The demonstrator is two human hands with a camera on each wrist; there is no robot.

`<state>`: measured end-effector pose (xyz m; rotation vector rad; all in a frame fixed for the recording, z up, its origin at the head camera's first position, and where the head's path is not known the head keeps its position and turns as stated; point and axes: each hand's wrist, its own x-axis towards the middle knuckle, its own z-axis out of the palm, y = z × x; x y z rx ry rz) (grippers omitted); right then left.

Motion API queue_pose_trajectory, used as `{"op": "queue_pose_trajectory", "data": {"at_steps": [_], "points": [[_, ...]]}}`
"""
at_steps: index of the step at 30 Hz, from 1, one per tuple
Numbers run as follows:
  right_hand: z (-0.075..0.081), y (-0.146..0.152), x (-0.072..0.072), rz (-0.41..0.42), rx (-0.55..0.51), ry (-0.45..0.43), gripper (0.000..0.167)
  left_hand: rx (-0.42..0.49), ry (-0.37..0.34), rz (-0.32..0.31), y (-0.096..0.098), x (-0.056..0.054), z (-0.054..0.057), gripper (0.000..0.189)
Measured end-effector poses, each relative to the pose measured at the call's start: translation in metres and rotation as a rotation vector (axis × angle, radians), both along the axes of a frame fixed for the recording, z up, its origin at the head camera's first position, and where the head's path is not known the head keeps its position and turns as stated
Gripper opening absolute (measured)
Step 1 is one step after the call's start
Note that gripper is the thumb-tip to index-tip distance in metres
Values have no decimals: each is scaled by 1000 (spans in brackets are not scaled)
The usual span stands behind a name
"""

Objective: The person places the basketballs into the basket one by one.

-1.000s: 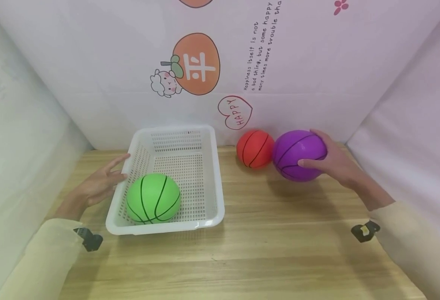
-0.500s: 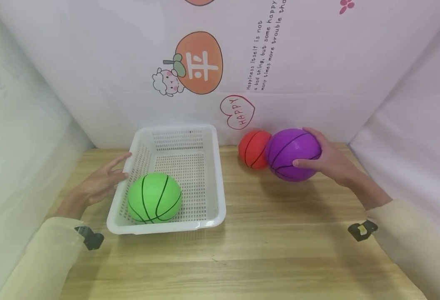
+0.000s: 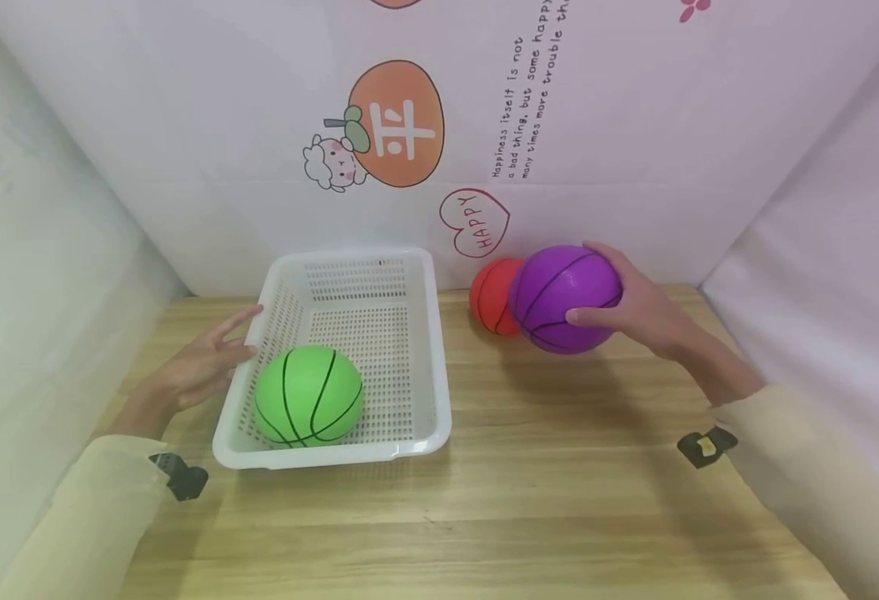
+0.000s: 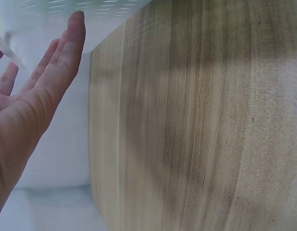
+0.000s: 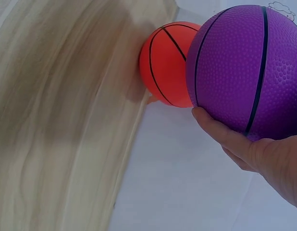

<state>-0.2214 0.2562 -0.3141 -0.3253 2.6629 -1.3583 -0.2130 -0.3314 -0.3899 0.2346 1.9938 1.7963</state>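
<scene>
My right hand [image 3: 645,312] grips a purple basketball [image 3: 562,292] from its right side, thumb toward me and fingers round the far side. In the right wrist view the purple ball is raised off the wooden table. Behind it sits a smaller red basketball [image 5: 167,65], partly covered by the purple one. A white plastic basket [image 3: 439,367] stands on the left with a green basketball [image 3: 307,396] in its near left corner. My left hand [image 3: 202,367] is at the basket's left rim. Its fingers [image 4: 67,55] lie fairly straight against the basket's outer wall.
The wooden table [image 3: 529,500] runs back to a printed white cloth wall [image 3: 274,217]. White cloth also closes off the left and right sides. The red ball lies near the back edge, to the right of the basket.
My right hand has lifted the purple ball a little and carried it left, so it now hides more of the red ball. The left hand and basket stay in place.
</scene>
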Motion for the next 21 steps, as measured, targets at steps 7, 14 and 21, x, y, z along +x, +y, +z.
{"op": "queue_pose_trajectory", "data": {"at_steps": [7,14,21], "points": [[6,-3,-2,15,-26,3,105,15,-5,0,-1,0,0,75],[11,-12,-3,29,-39,0,105,29,-11,1,0,0,1,76],[17,-27,-3,47,-36,9,105,22,-30,18,1,-1,0,76]]}}
